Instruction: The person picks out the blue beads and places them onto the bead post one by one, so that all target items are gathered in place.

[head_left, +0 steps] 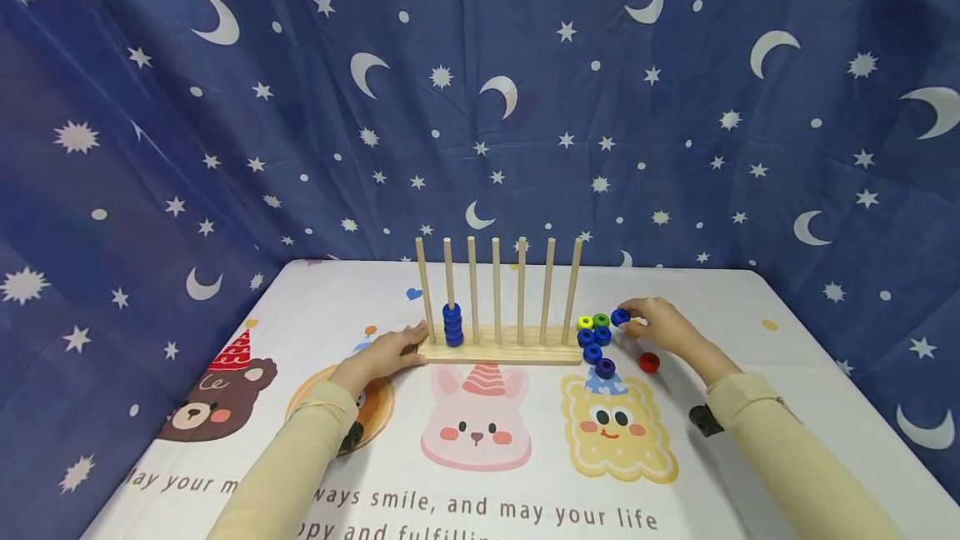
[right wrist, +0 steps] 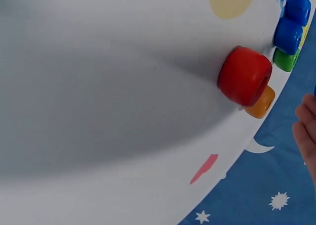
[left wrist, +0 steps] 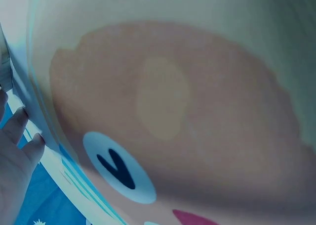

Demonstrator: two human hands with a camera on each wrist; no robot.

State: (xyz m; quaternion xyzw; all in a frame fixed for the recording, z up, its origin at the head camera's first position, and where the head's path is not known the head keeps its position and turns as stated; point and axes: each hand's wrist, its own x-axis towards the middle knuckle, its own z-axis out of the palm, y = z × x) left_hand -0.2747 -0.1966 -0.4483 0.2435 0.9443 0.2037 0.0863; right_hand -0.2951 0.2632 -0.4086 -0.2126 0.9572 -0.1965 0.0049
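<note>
A wooden peg stand (head_left: 498, 347) with several upright pegs sits on the table, and blue beads (head_left: 452, 325) are stacked on its second peg from the left. My left hand (head_left: 388, 354) holds the stand's left end, fingers behind and thumb in front. To the right of the stand, my right hand (head_left: 663, 326) pinches a blue bead (head_left: 620, 317) between thumb and fingers. Beside it lie loose blue beads (head_left: 592, 354), a yellow bead (head_left: 585, 322), a green bead (head_left: 602, 320) and a dark purple-blue bead (head_left: 604, 368).
Nearer my right wrist is a red bead (head_left: 648, 362). An orange bead (right wrist: 261, 104) shows behind it in the right wrist view. A printed white cloth (head_left: 555, 498) covers the table, and a blue star-and-moon curtain (head_left: 480, 107) hangs behind.
</note>
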